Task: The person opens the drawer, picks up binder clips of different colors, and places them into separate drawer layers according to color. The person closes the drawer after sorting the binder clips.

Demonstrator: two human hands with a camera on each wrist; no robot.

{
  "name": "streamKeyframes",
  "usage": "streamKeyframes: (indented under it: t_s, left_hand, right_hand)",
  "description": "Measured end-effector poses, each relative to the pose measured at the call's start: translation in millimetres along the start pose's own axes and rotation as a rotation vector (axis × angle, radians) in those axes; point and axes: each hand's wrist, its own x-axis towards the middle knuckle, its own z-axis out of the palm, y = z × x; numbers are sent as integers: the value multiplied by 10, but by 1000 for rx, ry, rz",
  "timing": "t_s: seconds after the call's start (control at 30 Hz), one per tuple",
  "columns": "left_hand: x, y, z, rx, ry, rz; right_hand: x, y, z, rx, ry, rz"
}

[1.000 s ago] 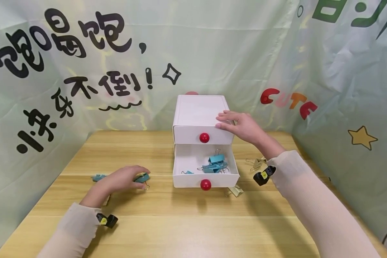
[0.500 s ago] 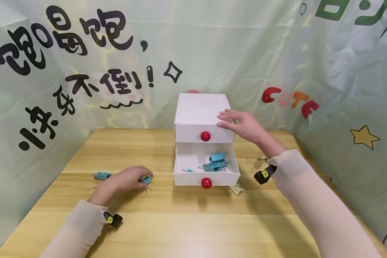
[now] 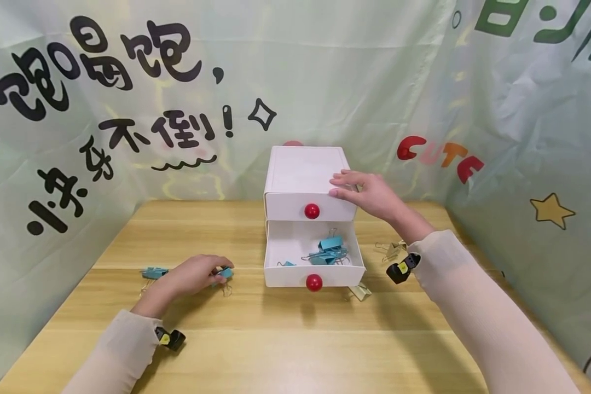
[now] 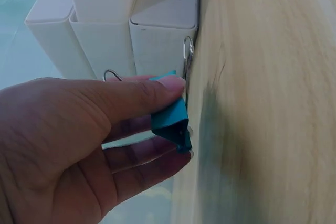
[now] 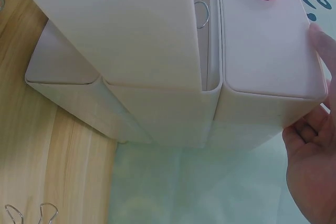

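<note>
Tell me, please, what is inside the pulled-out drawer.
A heap of blue binder clips lies at right in the pulled-out drawer, with part of another clip front left. The front panel hides that clip's remainder; anything beneath the upper drawer is covered.

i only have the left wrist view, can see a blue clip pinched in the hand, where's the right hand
Observer: The right hand rests at the right edge of the white drawer unit's top.
Operator: anything inside the pulled-out drawer
Observer: Yes, a cluster of blue binder clips sits toward its right side.
Operator: any clips on the table to the right
Observer: Yes, pale yellow clips lie there, to the right of the unit.
</note>
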Motion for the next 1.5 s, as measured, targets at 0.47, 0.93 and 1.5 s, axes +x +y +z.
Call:
streamKeyframes:
  t_s: [0.47,0.93,1.5]
  left_hand:
    - [8,140,-201,-38,127,66]
    - [203,515,-522,-21,181,123]
    - [497,936,-751,42,186,261]
  right_hand:
    - [21,-18,20,-7,-5,-7]
    - [16,3,20,3,-1,-3]
    - [4,-5,-11,-5,-3,-2]
